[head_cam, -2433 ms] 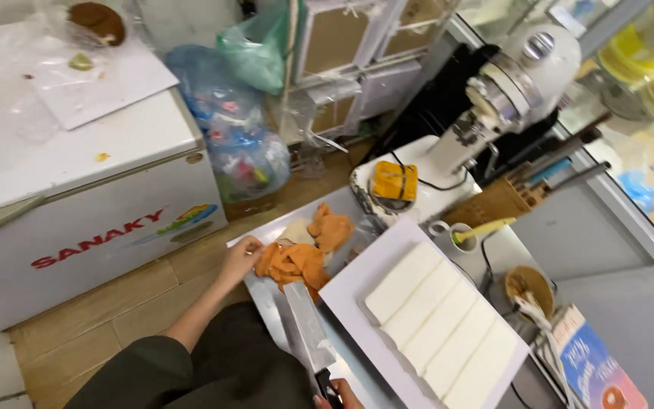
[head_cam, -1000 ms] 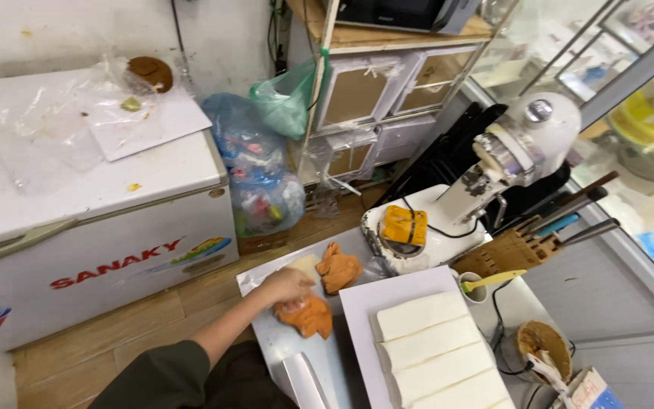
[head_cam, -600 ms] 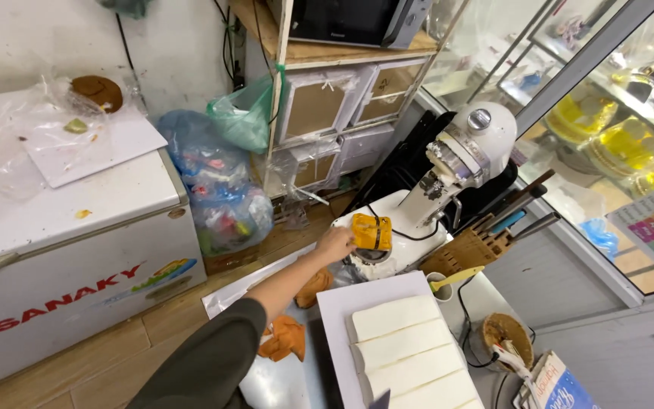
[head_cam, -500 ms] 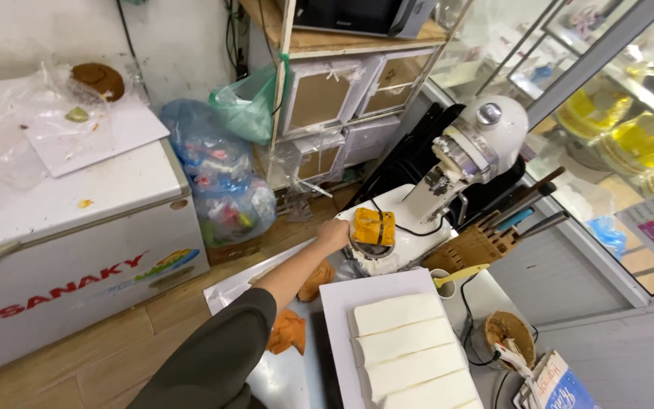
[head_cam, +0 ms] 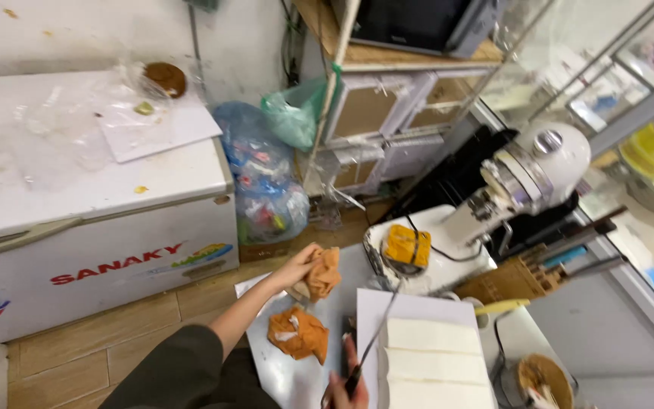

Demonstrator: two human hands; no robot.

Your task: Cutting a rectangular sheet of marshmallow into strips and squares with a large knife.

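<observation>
An orange crumpled cloth (head_cam: 322,274) is clamped in the closed fingers of the left hand (head_cam: 300,266), held just above the far end of the steel counter (head_cam: 291,377). A second orange cloth (head_cam: 297,334) lies on the counter at 6 o'clock from it. The right hand (head_cam: 346,385) is seen at the bottom edge, its fingers wrapped around a long knife (head_cam: 372,342). At 3 o'clock a white board (head_cam: 371,318) carries pale slabs (head_cam: 433,356). A stand mixer (head_cam: 509,193) stands at 2 o'clock.

The steel worktop (head_cam: 297,379) carries an orange cloth (head_cam: 297,333) and a white board (head_cam: 410,310).
</observation>
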